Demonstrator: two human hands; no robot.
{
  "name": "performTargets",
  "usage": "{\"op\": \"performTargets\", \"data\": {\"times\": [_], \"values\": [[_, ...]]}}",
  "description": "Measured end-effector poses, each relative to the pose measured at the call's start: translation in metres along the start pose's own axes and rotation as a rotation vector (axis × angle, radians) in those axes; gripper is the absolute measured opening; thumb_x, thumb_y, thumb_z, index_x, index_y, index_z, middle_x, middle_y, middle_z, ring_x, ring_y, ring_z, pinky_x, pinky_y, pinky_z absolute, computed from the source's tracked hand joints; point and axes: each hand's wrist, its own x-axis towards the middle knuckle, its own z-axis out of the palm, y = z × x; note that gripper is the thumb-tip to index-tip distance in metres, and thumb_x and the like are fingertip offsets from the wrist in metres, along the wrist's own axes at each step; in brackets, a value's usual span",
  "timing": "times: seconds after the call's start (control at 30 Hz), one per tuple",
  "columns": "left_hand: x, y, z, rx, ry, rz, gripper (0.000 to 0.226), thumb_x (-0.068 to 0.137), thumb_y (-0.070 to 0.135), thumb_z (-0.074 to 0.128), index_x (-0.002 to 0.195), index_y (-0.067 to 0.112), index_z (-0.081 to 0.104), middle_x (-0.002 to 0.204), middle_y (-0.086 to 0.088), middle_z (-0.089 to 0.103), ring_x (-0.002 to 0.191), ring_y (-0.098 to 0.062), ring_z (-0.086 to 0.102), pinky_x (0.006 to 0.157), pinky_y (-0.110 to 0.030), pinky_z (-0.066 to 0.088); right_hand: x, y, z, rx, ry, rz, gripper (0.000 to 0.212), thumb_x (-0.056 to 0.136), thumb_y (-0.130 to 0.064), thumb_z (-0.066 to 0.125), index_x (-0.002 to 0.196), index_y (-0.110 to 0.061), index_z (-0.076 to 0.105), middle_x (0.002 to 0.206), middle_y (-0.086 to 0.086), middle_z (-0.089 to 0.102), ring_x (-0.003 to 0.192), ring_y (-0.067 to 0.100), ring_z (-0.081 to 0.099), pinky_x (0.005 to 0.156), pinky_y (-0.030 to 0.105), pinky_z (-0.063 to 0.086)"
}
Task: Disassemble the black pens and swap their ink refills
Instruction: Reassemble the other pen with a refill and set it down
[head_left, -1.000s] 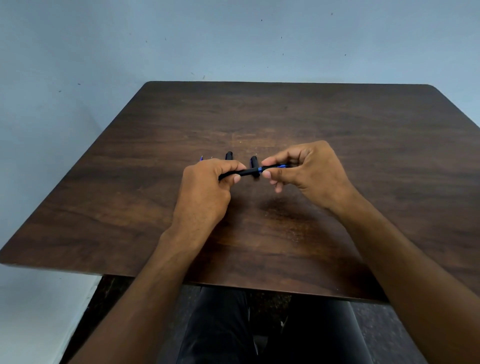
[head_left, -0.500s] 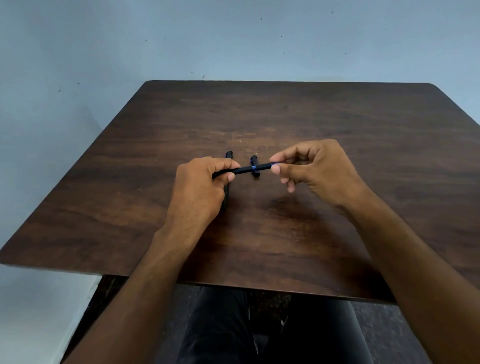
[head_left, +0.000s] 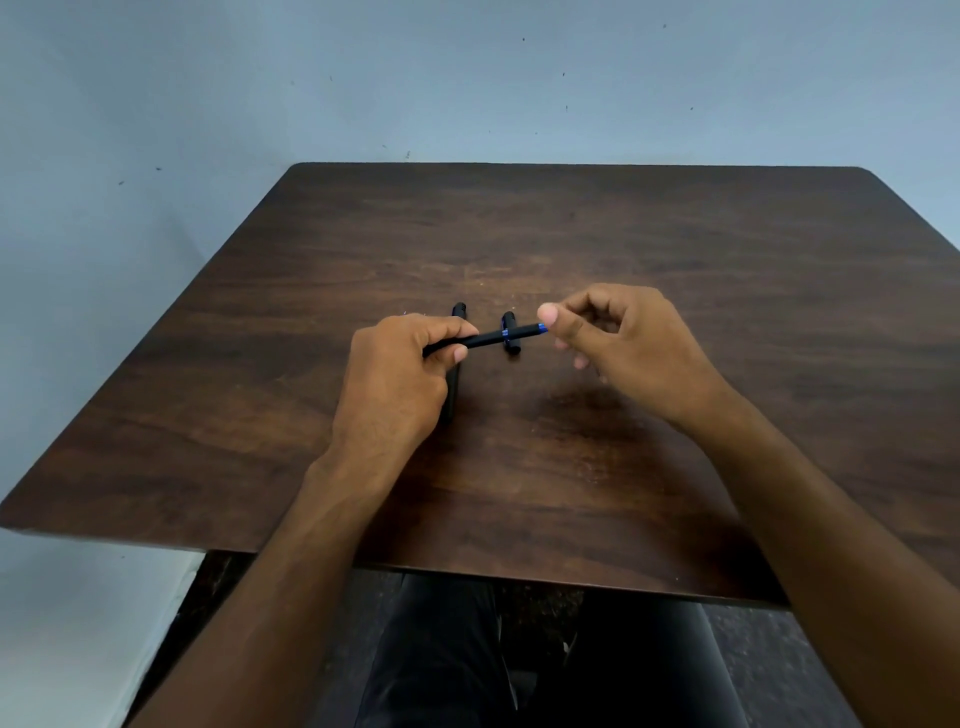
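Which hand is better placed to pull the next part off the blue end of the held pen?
Right hand: its fingertips sit beside the pen's blue end, while the left hand holds the barrel.

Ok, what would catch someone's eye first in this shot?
The two hands over the middle of the dark wooden table: the left hand grips a black pen with blue rings, and the right hand hovers at its tip. Behind them another black pen and a short black piece lie on the table.
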Motion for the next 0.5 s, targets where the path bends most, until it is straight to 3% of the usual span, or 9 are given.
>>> {"op": "performTargets", "data": {"times": [0.1,0.17,0.23,0.3,0.37,0.5], "values": [[0.0007,0.0008,0.0004,0.007,-0.004,0.009,0.027,0.089,0.012,0.071,0.111,0.026,0.075,0.097,0.01,0.07,0.093,-0.007,0.06,0.086,-0.018,0.042,-0.0003,0.0013,-0.0015,-0.035,-0.012,-0.04,0.023,0.094,-0.038,0.068,0.084,-0.017,0.072,0.065,-0.003,0.069,0.051,-0.001,0.06,0.052,0.014,0.046],[0.0011,0.0025,0.0012,0.011,-0.012,0.021,0.027,0.089,0.013,0.071,0.111,0.027,0.075,0.092,0.012,0.067,0.089,-0.006,0.059,0.083,-0.018,0.043,0.0012,0.0017,0.001,-0.066,-0.009,-0.032,0.03,0.098,-0.039,0.062,0.078,-0.017,0.069,0.069,0.003,0.072,0.056,0.005,0.065,0.056,0.02,0.049],[0.0016,0.0031,0.002,0.02,-0.016,0.035,0.026,0.089,0.012,0.071,0.111,0.026,0.075,0.094,0.011,0.068,0.087,-0.005,0.059,0.08,-0.012,0.042,0.002,0.001,0.0042,-0.096,0.001,-0.014,0.039,0.102,-0.04,0.055,0.072,-0.016,0.066,0.069,0.004,0.072,0.06,0.014,0.069,0.06,0.027,0.054],[0.0015,0.0021,0.0023,0.022,-0.011,0.035,0.026,0.089,0.012,0.071,0.11,0.026,0.076,0.093,0.011,0.068,0.083,-0.002,0.058,0.073,-0.002,0.036,0.0018,0.0005,0.006,-0.084,0.007,0.008,0.047,0.103,-0.043,0.051,0.069,-0.014,0.065,0.064,-0.001,0.068,0.056,0.012,0.065,0.061,0.028,0.053],[0.0014,0.0008,0.0018,0.02,-0.004,0.024,0.026,0.089,0.012,0.071,0.11,0.026,0.076,0.095,0.011,0.068,0.087,-0.002,0.057,0.075,-0.001,0.032,0.0014,0.0003,0.0047,-0.074,-0.004,0.008,0.049,0.101,-0.049,0.051,0.072,-0.013,0.067,0.067,0.0,0.068,0.058,0.012,0.063,0.061,0.028,0.05],[0.0014,-0.0003,0.0006,0.034,-0.008,0.018,0.027,0.089,0.012,0.07,0.112,0.026,0.075,0.098,0.011,0.068,0.094,-0.004,0.058,0.078,-0.003,0.031,-0.0001,-0.0006,0.0032,-0.127,-0.035,-0.058,0.024,0.097,-0.04,0.064,0.085,-0.02,0.066,0.071,-0.006,0.065,0.061,0.007,0.055,0.059,0.023,0.044]]}}
